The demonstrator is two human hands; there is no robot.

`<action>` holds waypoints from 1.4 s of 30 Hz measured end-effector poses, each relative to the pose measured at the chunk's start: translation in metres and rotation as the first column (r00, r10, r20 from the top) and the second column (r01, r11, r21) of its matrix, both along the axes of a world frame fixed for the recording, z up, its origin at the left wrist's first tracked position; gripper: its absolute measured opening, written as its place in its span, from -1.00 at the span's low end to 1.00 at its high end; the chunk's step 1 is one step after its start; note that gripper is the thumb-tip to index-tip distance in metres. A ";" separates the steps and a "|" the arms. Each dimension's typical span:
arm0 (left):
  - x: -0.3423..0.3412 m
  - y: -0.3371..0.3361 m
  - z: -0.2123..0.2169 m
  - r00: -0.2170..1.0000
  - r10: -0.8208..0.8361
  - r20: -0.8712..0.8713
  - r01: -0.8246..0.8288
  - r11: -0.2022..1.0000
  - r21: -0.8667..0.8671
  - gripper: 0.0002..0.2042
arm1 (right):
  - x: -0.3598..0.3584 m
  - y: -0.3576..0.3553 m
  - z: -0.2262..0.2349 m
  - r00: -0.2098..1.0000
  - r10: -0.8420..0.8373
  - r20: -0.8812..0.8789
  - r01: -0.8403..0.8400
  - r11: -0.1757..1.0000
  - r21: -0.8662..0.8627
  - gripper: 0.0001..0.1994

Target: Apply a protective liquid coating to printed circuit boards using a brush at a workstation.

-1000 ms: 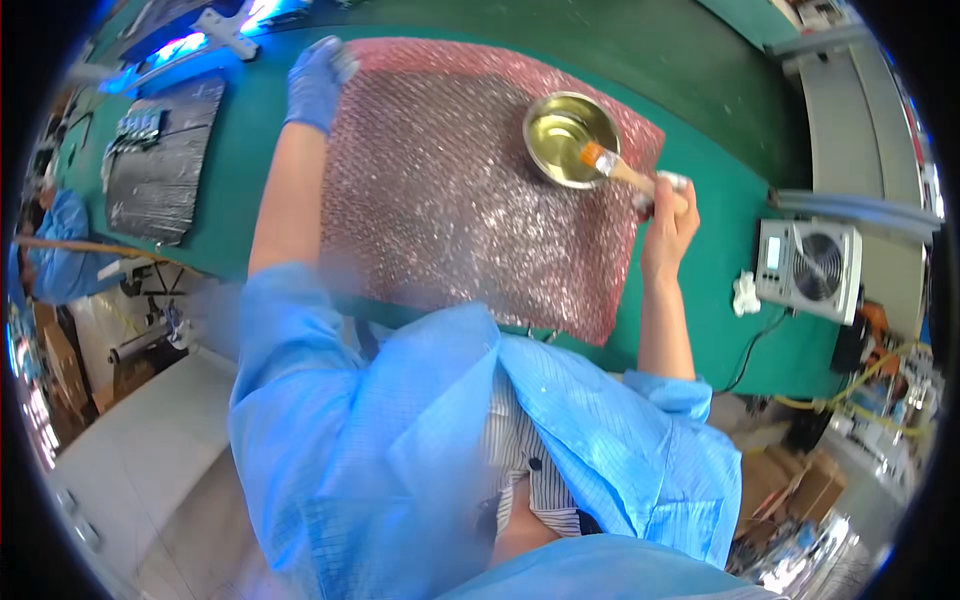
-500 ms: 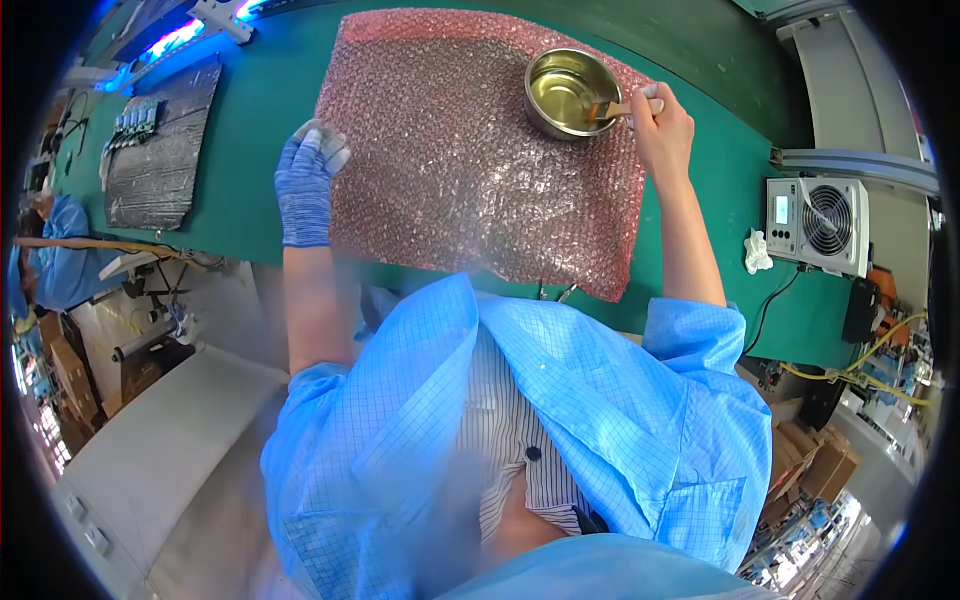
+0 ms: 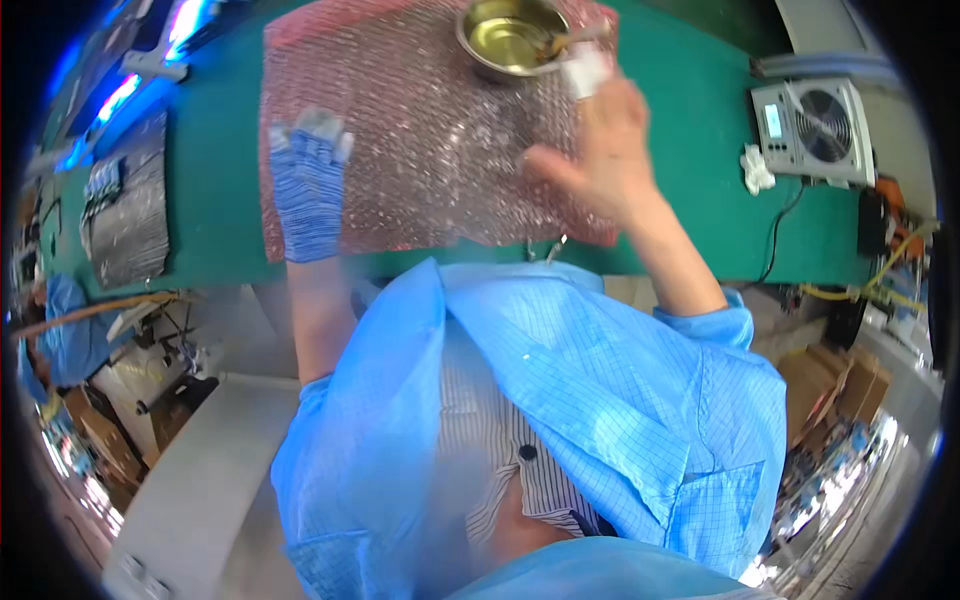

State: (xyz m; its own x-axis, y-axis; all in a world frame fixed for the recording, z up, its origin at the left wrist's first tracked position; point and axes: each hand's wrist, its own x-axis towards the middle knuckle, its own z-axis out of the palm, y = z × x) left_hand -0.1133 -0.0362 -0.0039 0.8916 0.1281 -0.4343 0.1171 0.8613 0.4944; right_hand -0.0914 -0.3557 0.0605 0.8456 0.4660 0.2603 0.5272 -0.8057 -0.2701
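A sheet of pinkish bubble wrap (image 3: pixel 420 150) lies flat before me. My left hand (image 3: pixel 312 180), in a blue-and-white striped glove, rests flat over its left part, fingers stretched out. On the far right part stands a round metal bowl (image 3: pixel 490 65) with clear yellowish liquid. A brush with a wooden handle (image 3: pixel 578 38) leans in it, its handle over the right rim. Bare and smeared by motion, my right hand (image 3: pixel 605 145) hovers over the right side of the wrap, thumb spread away and nothing seen in it. White covering shows at its fingertips, just short of the bowl.
The wrap lies on a green-topped bench (image 3: pixel 690 180). At right stand a white fan unit (image 3: pixel 815 130) with a small screen and a crumpled white tissue (image 3: pixel 757 170). A circuit board (image 3: pixel 103 183) sits on a dark silvery sheet (image 3: pixel 140 215) at left, below a lit bar.
My right hand has let go of the brush, leaving it in the bowl, and opened nearer to me. My left hand has moved from the wrap's edge onto it. The whole view has shifted.
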 end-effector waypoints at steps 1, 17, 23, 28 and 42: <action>0.001 -0.017 0.009 0.997 0.072 0.000 -0.067 0.921 0.384 -0.45 | -0.013 0.011 -0.001 0.996 0.086 -0.026 -0.087 0.996 -0.030 -0.06; 0.005 -0.028 -0.011 0.985 -0.103 0.138 -0.172 -0.512 0.842 -0.39 | -0.019 0.128 -0.061 0.885 0.464 -0.043 -0.460 0.885 0.071 -0.23; 0.001 -0.012 -0.001 0.977 -0.091 0.191 -0.203 -0.653 0.729 -0.39 | -0.031 0.151 -0.073 0.842 0.537 -0.048 -0.527 0.839 0.136 -0.21; 0.000 -0.018 0.012 0.996 -0.006 0.088 -0.073 -0.619 0.782 -0.43 | -0.032 0.150 -0.092 0.846 0.530 -0.055 -0.530 0.848 0.023 -0.18; -0.015 -0.019 0.009 0.944 -0.198 -0.262 0.099 -0.589 0.802 -0.50 | -0.032 0.151 -0.094 0.837 0.545 -0.045 -0.545 0.838 0.023 -0.25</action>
State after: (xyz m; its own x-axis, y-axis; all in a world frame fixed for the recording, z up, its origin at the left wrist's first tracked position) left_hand -0.1283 -0.0548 0.0048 0.9909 0.0883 0.1019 0.0411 -0.9176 0.3953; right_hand -0.1229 -0.2047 -0.0337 0.4671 0.8531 0.2324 0.8665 -0.3893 -0.3124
